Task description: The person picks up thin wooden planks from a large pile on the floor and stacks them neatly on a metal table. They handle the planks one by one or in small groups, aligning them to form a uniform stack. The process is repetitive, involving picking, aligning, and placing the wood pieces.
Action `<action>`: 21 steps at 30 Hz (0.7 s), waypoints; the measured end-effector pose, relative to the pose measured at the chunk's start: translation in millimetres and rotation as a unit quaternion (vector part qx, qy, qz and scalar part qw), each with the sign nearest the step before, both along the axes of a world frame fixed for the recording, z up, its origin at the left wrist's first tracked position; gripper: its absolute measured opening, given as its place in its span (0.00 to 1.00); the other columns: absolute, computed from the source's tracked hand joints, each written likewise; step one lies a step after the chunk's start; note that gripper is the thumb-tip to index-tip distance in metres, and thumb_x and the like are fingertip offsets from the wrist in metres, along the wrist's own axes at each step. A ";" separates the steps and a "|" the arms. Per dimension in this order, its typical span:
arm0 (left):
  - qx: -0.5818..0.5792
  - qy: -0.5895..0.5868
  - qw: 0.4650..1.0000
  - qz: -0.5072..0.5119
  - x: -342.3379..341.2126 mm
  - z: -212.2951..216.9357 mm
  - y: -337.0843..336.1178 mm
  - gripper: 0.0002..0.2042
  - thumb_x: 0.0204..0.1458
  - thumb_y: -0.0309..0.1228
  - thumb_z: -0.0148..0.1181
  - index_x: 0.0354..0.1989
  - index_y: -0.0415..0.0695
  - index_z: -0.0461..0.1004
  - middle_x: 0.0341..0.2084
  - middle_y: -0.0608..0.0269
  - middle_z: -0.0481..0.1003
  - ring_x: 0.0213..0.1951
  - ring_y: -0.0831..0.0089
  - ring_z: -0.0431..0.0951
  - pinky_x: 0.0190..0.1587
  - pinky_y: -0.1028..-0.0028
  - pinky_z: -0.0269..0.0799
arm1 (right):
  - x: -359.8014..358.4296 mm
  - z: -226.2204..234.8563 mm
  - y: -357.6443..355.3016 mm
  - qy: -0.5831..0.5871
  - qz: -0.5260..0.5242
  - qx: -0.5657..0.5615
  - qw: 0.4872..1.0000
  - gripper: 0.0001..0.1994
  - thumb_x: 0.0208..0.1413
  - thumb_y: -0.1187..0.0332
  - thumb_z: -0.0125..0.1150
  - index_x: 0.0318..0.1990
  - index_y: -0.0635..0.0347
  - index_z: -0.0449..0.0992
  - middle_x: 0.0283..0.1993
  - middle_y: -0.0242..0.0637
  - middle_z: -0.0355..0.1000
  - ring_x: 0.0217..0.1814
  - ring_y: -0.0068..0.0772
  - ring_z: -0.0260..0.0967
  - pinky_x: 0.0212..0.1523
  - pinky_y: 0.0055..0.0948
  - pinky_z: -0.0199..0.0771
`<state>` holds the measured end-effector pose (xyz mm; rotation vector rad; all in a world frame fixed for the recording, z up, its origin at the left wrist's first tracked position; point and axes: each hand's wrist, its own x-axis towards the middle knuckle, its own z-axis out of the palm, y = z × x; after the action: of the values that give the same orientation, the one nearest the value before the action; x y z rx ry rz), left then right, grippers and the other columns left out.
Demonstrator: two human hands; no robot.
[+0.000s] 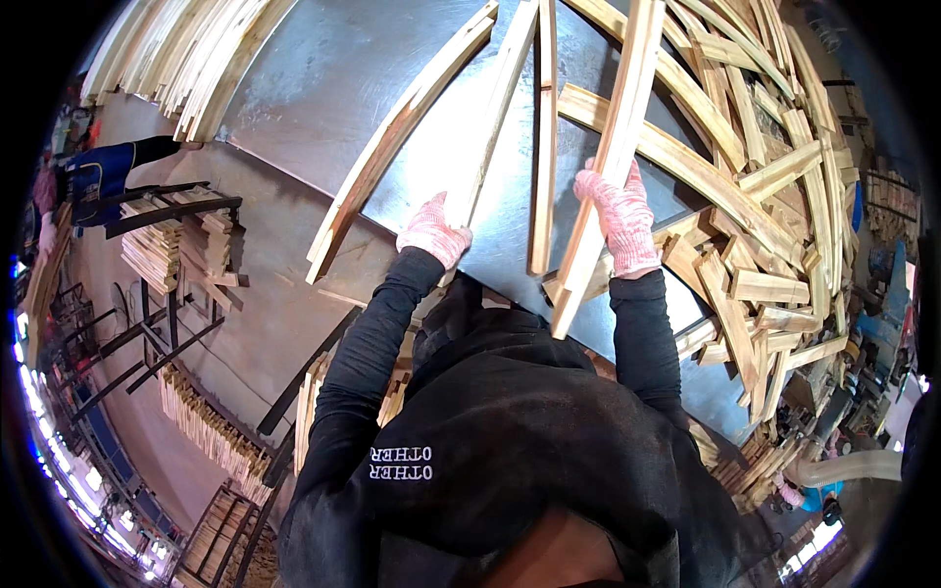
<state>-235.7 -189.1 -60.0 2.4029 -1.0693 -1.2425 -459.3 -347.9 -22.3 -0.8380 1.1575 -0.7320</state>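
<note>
My left hand (432, 231), in a pink and white knitted glove, is closed at the near end of a narrow wooden strip (502, 110). That strip runs away from me across the shiny metal table (421, 137). With my right hand (623, 218), gloved the same way, I grip a wider wooden strip (621, 118), its near end reaching past the hand toward my body. Between the two hands lies another thin strip (545, 147). Left of my left hand a thicker wooden strip (397, 127) rests at a slant, its near end over the table's edge.
A tangled heap of wooden strips (760, 196) covers the table's right side. At the far left, long strips (186, 59) lie side by side. Past the left edge stand a black metal rack (176, 211) with stacked wood and a person in blue (103, 181).
</note>
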 end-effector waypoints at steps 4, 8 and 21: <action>-0.009 0.007 1.000 -0.011 4.4 -2.8 -8.1 0.36 0.45 0.39 0.62 0.64 0.36 0.60 0.59 0.40 0.66 0.61 0.52 0.66 0.63 0.65 0.63 | 39.1 5.8 -5.9 0.173 0.043 -0.116 0.977 0.33 0.48 0.71 0.70 0.61 0.63 0.61 0.37 0.33 0.74 0.34 0.27 0.72 0.37 0.25 0.75; -0.125 0.154 0.977 -0.075 4.7 -0.7 -26.4 0.34 0.52 0.48 0.60 0.60 0.34 0.63 0.54 0.36 0.69 0.54 0.48 0.72 0.57 0.59 0.67 | 67.0 -56.6 -4.5 0.308 0.135 -0.114 0.935 0.48 0.45 0.60 0.71 0.70 0.66 0.49 0.54 0.50 0.70 0.53 0.40 0.70 0.54 0.30 0.70; -0.134 -0.045 0.987 -0.076 -31.7 10.8 -22.2 0.63 0.36 0.54 0.74 0.69 0.27 0.36 0.64 0.29 0.54 0.66 0.45 0.58 0.67 0.63 0.54 | 67.7 -8.1 21.3 0.442 0.378 -0.173 0.795 0.37 0.60 0.37 0.39 0.47 0.68 0.76 0.45 0.62 0.73 0.51 0.61 0.70 0.54 0.46 0.68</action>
<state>-267.4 -211.4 -49.1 2.2256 -1.3742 -0.9673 -391.6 -326.6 -30.4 -1.9369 1.3292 0.1989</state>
